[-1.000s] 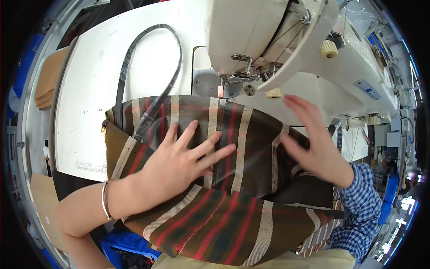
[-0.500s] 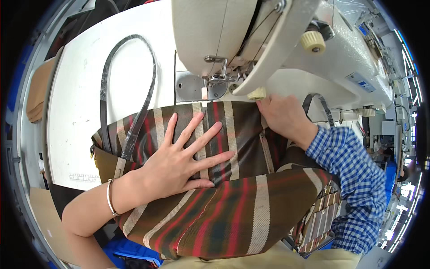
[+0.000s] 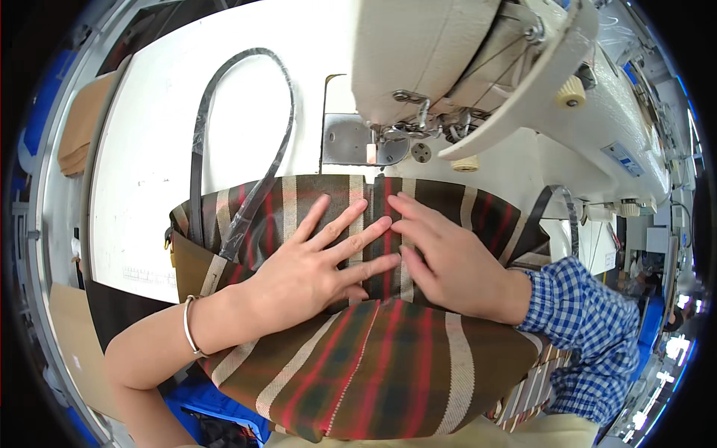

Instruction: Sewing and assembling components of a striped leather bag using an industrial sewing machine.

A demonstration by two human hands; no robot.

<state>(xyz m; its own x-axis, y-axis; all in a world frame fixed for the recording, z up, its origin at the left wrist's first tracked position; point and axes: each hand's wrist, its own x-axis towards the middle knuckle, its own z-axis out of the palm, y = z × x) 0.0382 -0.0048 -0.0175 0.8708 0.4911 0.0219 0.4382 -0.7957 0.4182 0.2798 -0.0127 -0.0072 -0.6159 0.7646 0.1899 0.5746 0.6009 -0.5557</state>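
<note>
A striped bag (image 3: 388,358) in brown, red and cream lies folded over the near edge of the white table, its inner side turned up along the far part. My left hand (image 3: 317,261) rests flat on that part, fingers spread across the stripes. Beside it, my right hand (image 3: 455,261) lies on the same fabric with fingers stretched out, close to the left fingertips. A dark wrapped strap (image 3: 200,127) loops up from the bag's left side, and another strap (image 3: 549,205) arches at its right. Just beyond the fabric's far edge is the sewing machine's needle plate (image 3: 347,138).
The cream sewing machine (image 3: 426,52) stands at the far right, its curved lever (image 3: 523,89) reaching toward the fabric. Brown sheets (image 3: 86,134) are stacked at the left. Below my left arm is a blue bin (image 3: 216,407). The white table (image 3: 149,164) spreads out left of the bag.
My right hand has left the bag's right edge near the machine and come left, laying itself on the fabric beside my left hand. The fabric's right side now lies spread out flatter.
</note>
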